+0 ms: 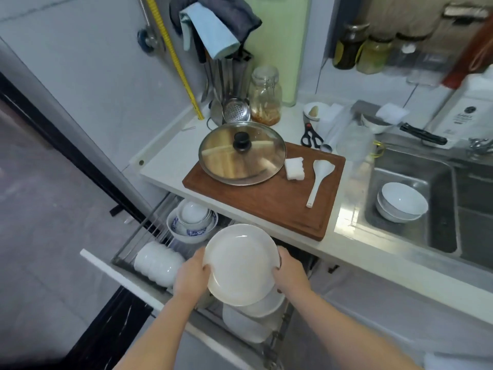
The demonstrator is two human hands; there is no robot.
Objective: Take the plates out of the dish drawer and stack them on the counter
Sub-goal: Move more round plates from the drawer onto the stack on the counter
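A round white plate (241,264) is held tilted above the open dish drawer (122,276). My left hand (190,276) grips its left rim and my right hand (289,273) grips its right rim. Below the held plate, more white plates (253,323) stand in the drawer's rack, partly hidden by it. The white counter (165,161) runs above the drawer.
The drawer also holds white bowls (157,263) and stacked blue-patterned bowls (190,222). On the counter lies a wooden cutting board (280,209) with a glass pot lid (241,153), a sponge and a white spoon. Scissors, a jar and a utensil holder stand behind. A sink (416,204) with bowls is at right.
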